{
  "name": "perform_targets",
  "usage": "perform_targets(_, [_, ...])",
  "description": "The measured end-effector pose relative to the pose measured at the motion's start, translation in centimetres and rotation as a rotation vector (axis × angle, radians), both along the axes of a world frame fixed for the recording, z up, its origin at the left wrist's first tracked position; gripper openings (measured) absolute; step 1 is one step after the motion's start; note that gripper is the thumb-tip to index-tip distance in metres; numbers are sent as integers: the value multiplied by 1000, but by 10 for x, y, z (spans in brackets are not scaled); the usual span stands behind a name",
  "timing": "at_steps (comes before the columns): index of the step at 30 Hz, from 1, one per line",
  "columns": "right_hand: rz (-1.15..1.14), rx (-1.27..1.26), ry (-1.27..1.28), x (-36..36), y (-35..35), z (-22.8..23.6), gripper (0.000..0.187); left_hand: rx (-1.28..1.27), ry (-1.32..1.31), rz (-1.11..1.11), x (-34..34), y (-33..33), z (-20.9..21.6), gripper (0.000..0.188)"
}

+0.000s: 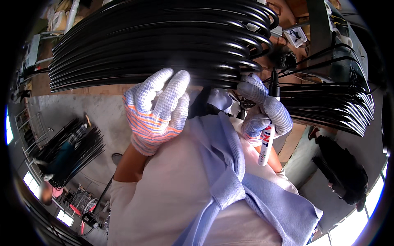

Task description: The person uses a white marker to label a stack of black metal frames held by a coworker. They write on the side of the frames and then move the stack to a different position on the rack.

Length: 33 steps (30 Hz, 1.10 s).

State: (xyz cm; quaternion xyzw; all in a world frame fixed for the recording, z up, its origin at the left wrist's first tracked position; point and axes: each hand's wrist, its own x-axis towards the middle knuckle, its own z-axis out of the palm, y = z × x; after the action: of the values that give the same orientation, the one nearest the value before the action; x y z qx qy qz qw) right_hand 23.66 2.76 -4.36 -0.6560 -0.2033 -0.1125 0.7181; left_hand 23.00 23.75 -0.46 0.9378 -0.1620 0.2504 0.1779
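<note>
A stack of glossy black bent tubes (160,45), curved round at the right end, spans the top of the view. My left hand (158,110), in a white knit glove with orange and blue stripes, is raised at the stack's near edge. Its fingers are stretched and a little apart, with nothing seen in them; whether the fingertips touch a tube I cannot tell. My right hand (264,112), gloved alike, is wrapped round a white marker pen (266,149) with a black cap on its upper end. The pen stands nearly upright, close to the tubes' curved ends.
More black tubes (324,102) are stacked at the right. Another bundle of black tubes (88,153) stands at the left, with a person (67,151) beside it. A dark-clothed person (342,170) is at the far right. A white tray (295,37) holds small dark parts.
</note>
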Motion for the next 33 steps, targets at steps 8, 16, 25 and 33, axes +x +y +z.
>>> perform_targets(8, [-9,15,27,-7,-4,-6,31,175,-12,-66,-8,-18,3,20])
perform_targets(16, [-130,124,47,-22,-5,-20,35,146,1,-124,-11,-13,6,22])
perform_targets(25, [-256,253,74,-35,-3,-33,40,193,13,-167,-12,8,2,23])
perform_targets(33, [-169,362,145,-28,-4,-17,44,117,-4,-140,-12,-7,7,26])
